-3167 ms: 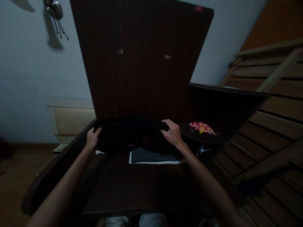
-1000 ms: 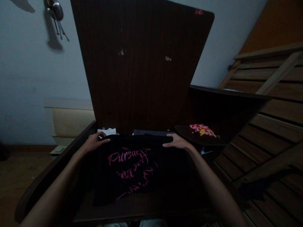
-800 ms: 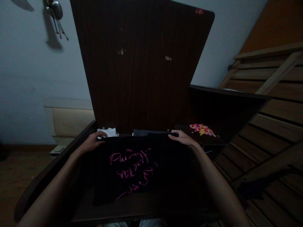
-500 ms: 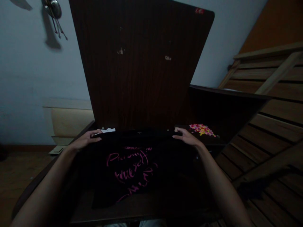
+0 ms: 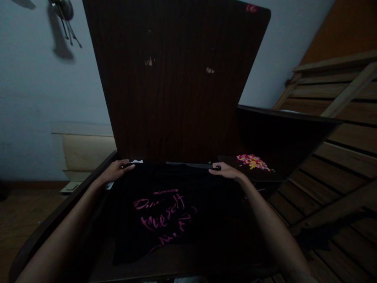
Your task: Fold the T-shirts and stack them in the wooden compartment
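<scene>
A black T-shirt [image 5: 176, 179] with pink lettering lies across the dark desk, its top edge drawn straight between my two hands. My left hand [image 5: 119, 169] pinches the far left corner of the cloth. At the far right corner, my right hand [image 5: 224, 170] grips the same edge between thumb and fingers. The lower part of the shirt spreads toward me in loose folds, and part of its lettering is lost in them. A bit of white paper [image 5: 137, 161] shows just behind the shirt by my left hand.
An upright dark wooden panel [image 5: 179, 94] rises behind the desk [image 5: 101, 259]. Pink, red and yellow small pieces [image 5: 253, 162] lie in a cluster on the right, beside a dark side board [image 5: 282, 129]. Wooden slats [image 5: 350, 145] stand at far right. A door knob [image 5: 63, 8] is upper left.
Both hands have moved slightly inward, bringing the held corners closer together. The shirt's front has shifted, and the small word above the lettering now shows whole. More white paper shows under my left wrist.
</scene>
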`<state>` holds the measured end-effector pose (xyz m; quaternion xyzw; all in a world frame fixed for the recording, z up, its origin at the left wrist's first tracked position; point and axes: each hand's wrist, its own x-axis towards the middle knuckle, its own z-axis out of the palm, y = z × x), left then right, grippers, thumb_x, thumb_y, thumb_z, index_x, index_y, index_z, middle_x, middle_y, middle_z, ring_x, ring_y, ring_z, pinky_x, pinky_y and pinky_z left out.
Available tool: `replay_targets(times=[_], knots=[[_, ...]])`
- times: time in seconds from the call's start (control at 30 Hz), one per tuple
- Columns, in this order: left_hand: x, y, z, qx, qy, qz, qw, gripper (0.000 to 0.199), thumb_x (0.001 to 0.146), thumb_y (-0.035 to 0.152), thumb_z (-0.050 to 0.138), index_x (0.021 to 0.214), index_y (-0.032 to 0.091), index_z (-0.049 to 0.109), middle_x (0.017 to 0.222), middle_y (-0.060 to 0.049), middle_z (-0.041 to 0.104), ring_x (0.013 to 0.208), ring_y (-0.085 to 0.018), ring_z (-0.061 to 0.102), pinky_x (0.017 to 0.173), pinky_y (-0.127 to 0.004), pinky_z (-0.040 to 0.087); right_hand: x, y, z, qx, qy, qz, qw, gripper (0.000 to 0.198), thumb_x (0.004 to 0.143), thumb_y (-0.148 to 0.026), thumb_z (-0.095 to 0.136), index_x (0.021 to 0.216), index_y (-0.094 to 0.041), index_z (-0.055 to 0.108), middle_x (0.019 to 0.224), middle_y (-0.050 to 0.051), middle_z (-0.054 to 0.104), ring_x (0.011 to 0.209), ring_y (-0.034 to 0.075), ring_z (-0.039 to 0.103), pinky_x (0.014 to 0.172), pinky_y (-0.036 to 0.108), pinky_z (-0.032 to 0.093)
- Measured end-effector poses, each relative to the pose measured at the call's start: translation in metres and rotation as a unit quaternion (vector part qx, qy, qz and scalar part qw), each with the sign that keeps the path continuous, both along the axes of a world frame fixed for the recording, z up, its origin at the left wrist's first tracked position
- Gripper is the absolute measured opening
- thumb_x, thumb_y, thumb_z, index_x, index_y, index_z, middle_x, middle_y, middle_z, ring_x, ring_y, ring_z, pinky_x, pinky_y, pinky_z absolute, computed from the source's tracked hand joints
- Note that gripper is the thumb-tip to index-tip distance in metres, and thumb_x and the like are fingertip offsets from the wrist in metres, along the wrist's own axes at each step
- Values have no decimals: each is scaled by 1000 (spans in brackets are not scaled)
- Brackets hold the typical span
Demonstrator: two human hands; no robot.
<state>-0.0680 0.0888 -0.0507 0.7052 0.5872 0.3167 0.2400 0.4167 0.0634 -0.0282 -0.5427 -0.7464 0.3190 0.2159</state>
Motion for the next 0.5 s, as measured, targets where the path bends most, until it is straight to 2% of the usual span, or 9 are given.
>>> replay_targets(times=[0.13, 0.23, 0.37, 0.43, 0.5], knots=[[8, 4, -7, 48, -23, -47, 997, 55, 69, 70, 54, 86, 19, 66, 89, -7, 71, 88, -25, 65, 79, -33, 52, -1, 13, -18, 72, -15, -17, 997, 54, 69, -74, 54, 65, -21, 41, 66, -4, 42, 65, 13, 41, 61, 25, 33], [10, 7, -3, 71, -21, -40, 996, 54, 72, 70, 49, 84, 19, 61, 82, -5, 68, 81, -23, 63, 76, -33, 51, 2, 22, -25, 150, -19, -34, 988, 47, 74, -67, 55, 70, -22, 40, 68, -4, 43, 68, 14, 41, 62, 25, 34], [10, 18, 2, 134, 8, 25, 991, 48, 82, 64, 38, 80, 19, 57, 78, -5, 66, 78, -22, 62, 74, -32, 49, 3, 38, -27, 244, -37, -76, 966, 36, 82, -56, 53, 76, -22, 41, 73, -2, 48, 71, 15, 46, 65, 25, 36], [12, 29, -2, 160, 23, 66, 985, 43, 83, 58, 40, 85, 19, 58, 86, -7, 68, 84, -23, 63, 78, -32, 49, -1, 49, -29, 248, -89, -117, 958, 30, 84, -51, 53, 81, -22, 46, 76, 0, 54, 73, 16, 51, 66, 26, 37], [15, 41, -12, 153, 54, 96, 982, 36, 81, 52, 46, 89, 19, 58, 94, -9, 69, 89, -24, 64, 80, -33, 48, -10, 60, -35, 219, -166, -156, 949, 23, 86, -44, 55, 90, -22, 51, 84, 3, 60, 79, 18, 56, 68, 26, 38]])
